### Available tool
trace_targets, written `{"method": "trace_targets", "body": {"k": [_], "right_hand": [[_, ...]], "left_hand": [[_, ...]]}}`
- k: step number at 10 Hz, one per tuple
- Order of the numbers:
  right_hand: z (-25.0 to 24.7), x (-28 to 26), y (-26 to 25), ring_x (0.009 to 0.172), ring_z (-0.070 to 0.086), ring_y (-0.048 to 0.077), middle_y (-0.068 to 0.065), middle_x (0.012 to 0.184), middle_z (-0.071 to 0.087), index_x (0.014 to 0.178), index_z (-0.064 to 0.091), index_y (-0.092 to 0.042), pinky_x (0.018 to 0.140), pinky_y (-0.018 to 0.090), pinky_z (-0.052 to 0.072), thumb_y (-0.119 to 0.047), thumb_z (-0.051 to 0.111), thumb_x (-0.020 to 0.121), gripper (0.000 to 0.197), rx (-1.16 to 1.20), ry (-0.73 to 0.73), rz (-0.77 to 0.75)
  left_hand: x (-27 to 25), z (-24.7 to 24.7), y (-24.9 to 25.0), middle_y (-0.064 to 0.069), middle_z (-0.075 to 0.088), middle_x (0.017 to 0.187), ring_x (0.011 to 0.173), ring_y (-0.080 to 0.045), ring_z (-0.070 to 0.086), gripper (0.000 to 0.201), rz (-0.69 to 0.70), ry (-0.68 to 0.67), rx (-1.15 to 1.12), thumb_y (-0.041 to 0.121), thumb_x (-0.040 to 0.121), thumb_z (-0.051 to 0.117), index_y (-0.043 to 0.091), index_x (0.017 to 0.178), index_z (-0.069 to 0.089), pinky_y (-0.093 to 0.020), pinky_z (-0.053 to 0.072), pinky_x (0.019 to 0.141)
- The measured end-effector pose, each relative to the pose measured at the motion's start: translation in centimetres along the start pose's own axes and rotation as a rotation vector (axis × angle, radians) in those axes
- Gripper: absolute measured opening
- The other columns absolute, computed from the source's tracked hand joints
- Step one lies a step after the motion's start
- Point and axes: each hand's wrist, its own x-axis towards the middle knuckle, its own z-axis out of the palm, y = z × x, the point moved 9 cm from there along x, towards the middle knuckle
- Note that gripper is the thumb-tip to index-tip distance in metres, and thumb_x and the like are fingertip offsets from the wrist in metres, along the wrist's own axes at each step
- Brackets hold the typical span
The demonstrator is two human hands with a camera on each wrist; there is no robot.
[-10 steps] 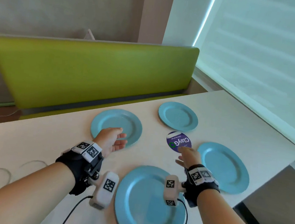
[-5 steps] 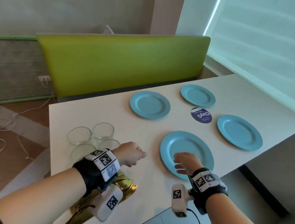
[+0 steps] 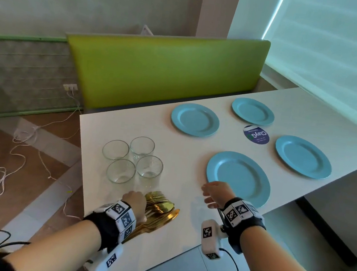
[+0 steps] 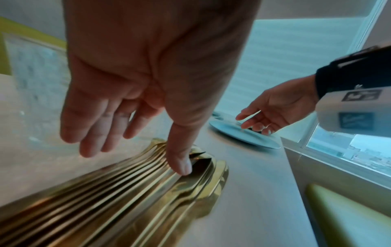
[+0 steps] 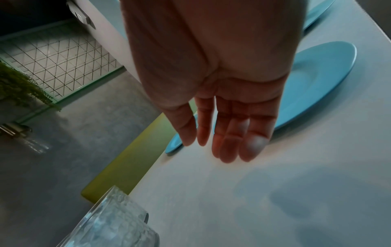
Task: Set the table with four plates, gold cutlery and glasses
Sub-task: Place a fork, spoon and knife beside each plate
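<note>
Your left hand (image 3: 134, 202) hangs over the heap of gold cutlery (image 3: 159, 211) at the near left of the white counter (image 3: 184, 156). Its fingers (image 4: 91, 127) are straight and loosely spread, gripping nothing, and in the left wrist view the thumb tip appears to touch the top of the heap; the four fingertips hover just above the counter at the heap's left edge. Beyond those fingertips stand the four glasses (image 3: 132, 162), clustered two by two and upright. Your right hand (image 3: 215, 194) floats palm down over bare counter, its fingers (image 5: 232, 133) straight and close together, holding nothing; you cannot tell from these views whether the tips touch the surface. Just to the right of those fingers lies the nearest blue plate (image 3: 238, 178), with its rim beside your wrist. Three more blue plates lie farther out from that hand: the far left plate (image 3: 195, 120), the far right plate (image 3: 253, 111) and the right plate (image 3: 303, 156). A round purple sticker (image 3: 256, 134) sits among the four plates.
</note>
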Motion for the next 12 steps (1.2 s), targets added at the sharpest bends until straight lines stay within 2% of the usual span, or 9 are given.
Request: {"method": "trace_targets", "body": {"k": [1, 2, 4, 6, 7, 8, 9, 11, 12], "right_hand": [[0.1, -0.2, 0.3, 0.056, 0.051, 0.016, 0.003, 0.073, 0.053, 0.091, 0.056, -0.009, 0.050, 0.025, 0.041, -0.010, 0.050, 0.093, 0.007, 0.005, -0.008, 0.000], [-0.1, -0.3, 1.0, 0.056, 0.051, 0.015, 0.002, 0.073, 0.053, 0.076, 0.055, -0.014, 0.050, 0.025, 0.041, -0.010, 0.051, 0.093, 0.018, 0.012, -0.006, 0.006], [-1.1, -0.6, 2.2, 0.055, 0.051, 0.015, 0.002, 0.072, 0.053, 0.077, 0.056, -0.014, 0.048, 0.025, 0.041, -0.010, 0.052, 0.093, 0.017, 0.011, 0.016, 0.022], [-1.8, -1.1, 2.7, 0.054, 0.050, 0.016, 0.003, 0.071, 0.052, 0.074, 0.054, -0.013, 0.048, 0.025, 0.041, -0.008, 0.049, 0.095, 0.022, 0.024, 0.039, 0.026], [-2.0, -1.2, 3.0, 0.054, 0.051, 0.015, 0.003, 0.072, 0.053, 0.085, 0.057, -0.009, 0.049, 0.025, 0.042, -0.009, 0.051, 0.094, 0.010, 0.011, 0.044, 0.022], [-2.1, -1.3, 3.1, 0.055, 0.052, 0.015, 0.003, 0.072, 0.053, 0.084, 0.057, -0.010, 0.049, 0.025, 0.042, -0.010, 0.052, 0.093, 0.010, 0.008, 0.044, 0.020], [-1.9, -1.4, 2.6, 0.056, 0.053, 0.014, 0.002, 0.074, 0.054, 0.077, 0.056, -0.013, 0.050, 0.024, 0.043, -0.011, 0.053, 0.093, 0.016, -0.005, 0.031, -0.011], [-0.9, -2.7, -0.3, 0.060, 0.056, 0.012, -0.002, 0.080, 0.060, 0.097, 0.059, -0.012, 0.053, 0.021, 0.046, -0.027, 0.054, 0.094, 0.017, -0.012, -0.055, -0.130], [-1.4, -3.1, -1.9, 0.057, 0.055, 0.012, -0.001, 0.075, 0.061, 0.087, 0.062, -0.013, 0.051, 0.019, 0.045, -0.028, 0.050, 0.096, 0.022, 0.103, -0.085, -0.192]], "left_hand": [[0.5, 0.7, -0.3, -0.012, 0.047, 0.138, 0.129, -0.025, 0.047, 0.062, -0.014, -0.016, -0.018, 0.039, 0.087, 0.062, 0.004, 0.134, 0.042, -0.030, 0.039, 0.103], [1.2, 1.2, -0.8, -0.012, 0.049, 0.136, 0.126, -0.026, 0.050, 0.061, -0.015, -0.013, -0.026, 0.036, 0.084, 0.066, 0.006, 0.132, 0.043, -0.032, 0.042, 0.102], [2.0, 1.2, -0.7, -0.006, 0.063, 0.120, 0.119, -0.022, 0.057, 0.042, 0.031, -0.012, -0.001, 0.025, 0.090, 0.060, 0.004, 0.125, 0.054, -0.024, 0.044, 0.093], [2.1, 1.7, -0.4, -0.006, 0.065, 0.108, 0.117, -0.022, 0.058, 0.033, 0.039, -0.007, 0.006, 0.023, 0.097, 0.045, 0.004, 0.121, 0.058, -0.015, 0.045, 0.075], [3.0, 2.0, 0.0, -0.009, 0.064, 0.117, 0.117, -0.023, 0.058, 0.033, 0.076, 0.026, 0.012, 0.021, 0.095, 0.045, 0.005, 0.120, 0.059, -0.012, 0.026, 0.052], [3.1, 1.2, 1.1, -0.012, 0.062, 0.124, 0.115, -0.025, 0.059, 0.031, 0.097, 0.043, -0.039, 0.016, 0.095, 0.044, 0.004, 0.118, 0.060, -0.019, 0.042, 0.068], [2.1, -1.1, 3.0, -0.013, 0.063, 0.120, 0.112, -0.026, 0.060, 0.031, 0.120, 0.082, -0.167, 0.019, 0.097, 0.043, 0.002, 0.117, 0.060, -0.027, 0.046, 0.088], [1.3, -5.6, 8.7, 0.000, 0.061, 0.074, 0.062, -0.010, 0.060, 0.009, 0.313, -0.004, -0.895, 0.012, 0.093, 0.054, 0.009, 0.087, 0.059, -0.014, 0.048, 0.054], [1.1, -6.4, 12.2, -0.004, 0.062, 0.075, 0.054, -0.007, 0.062, 0.012, 0.390, -0.109, -1.109, 0.010, 0.093, 0.055, 0.013, 0.082, 0.059, -0.022, 0.050, 0.060]]}}
